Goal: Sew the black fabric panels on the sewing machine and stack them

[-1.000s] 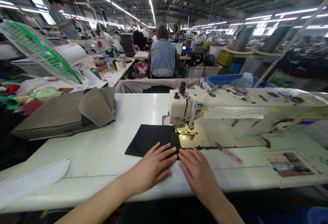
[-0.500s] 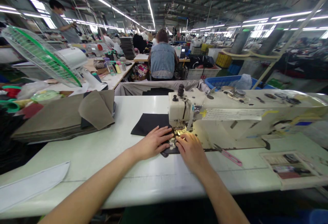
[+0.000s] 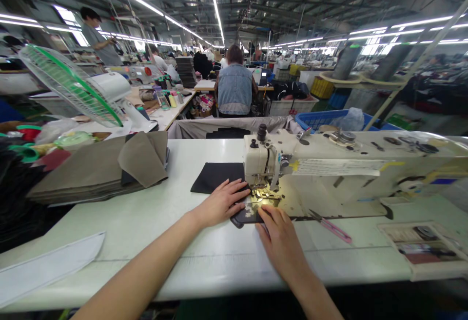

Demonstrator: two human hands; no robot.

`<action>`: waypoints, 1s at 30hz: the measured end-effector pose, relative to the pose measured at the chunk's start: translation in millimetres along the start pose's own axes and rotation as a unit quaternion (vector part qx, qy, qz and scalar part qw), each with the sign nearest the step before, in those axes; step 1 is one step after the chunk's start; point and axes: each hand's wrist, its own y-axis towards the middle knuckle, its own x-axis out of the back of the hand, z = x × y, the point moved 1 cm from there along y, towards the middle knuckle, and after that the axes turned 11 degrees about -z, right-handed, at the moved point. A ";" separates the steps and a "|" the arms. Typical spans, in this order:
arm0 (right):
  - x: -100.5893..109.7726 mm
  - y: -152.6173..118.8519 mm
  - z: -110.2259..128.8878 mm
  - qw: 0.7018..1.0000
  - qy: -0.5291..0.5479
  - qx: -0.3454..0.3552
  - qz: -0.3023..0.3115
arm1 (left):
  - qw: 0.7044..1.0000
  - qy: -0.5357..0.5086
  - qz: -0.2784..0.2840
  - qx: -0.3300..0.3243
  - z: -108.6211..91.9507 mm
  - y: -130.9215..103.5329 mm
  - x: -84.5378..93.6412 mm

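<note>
A sewing machine (image 3: 329, 164) stands on the pale table, its needle area lit yellow. Dark fabric (image 3: 214, 177) lies folded flat to the left of the needle. My left hand (image 3: 223, 204) rests on the fabric's right part, fingers spread and pointing at the presser foot. Just below the needle plate, my right hand (image 3: 278, 230) touches the front edge of the machine bed, its fingers bent and close together. Whether anything is between those fingertips is too small to tell. Pink-handled scissors (image 3: 332, 227) lie to the right of my right hand.
A stack of grey-brown fabric pieces (image 3: 91, 169) sits at the left, with a white fan (image 3: 73, 86) behind it. A white panel (image 3: 51, 266) lies front left. At the right is a parts tray (image 3: 420, 251). A blue basket (image 3: 329, 117) and a seated person (image 3: 234, 86) are beyond the machine.
My right hand has drawn back from the needle area toward the front edge of the machine bed. My left hand stays on the dark fabric. The whole view has shifted slightly.
</note>
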 end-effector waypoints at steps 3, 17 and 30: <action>-0.5 0.0 0.9 1.000 0.003 -0.005 0.006 | 1.000 0.006 0.001 0.001 0.8 0.0 -0.6; 3.5 -1.5 -4.3 1.000 0.016 -0.007 -0.024 | 0.989 0.097 0.010 0.113 0.6 -1.6 -3.7; 6.4 -5.1 -10.5 0.999 0.019 0.001 -0.032 | 0.911 -0.004 -0.291 0.291 25.9 -11.0 36.8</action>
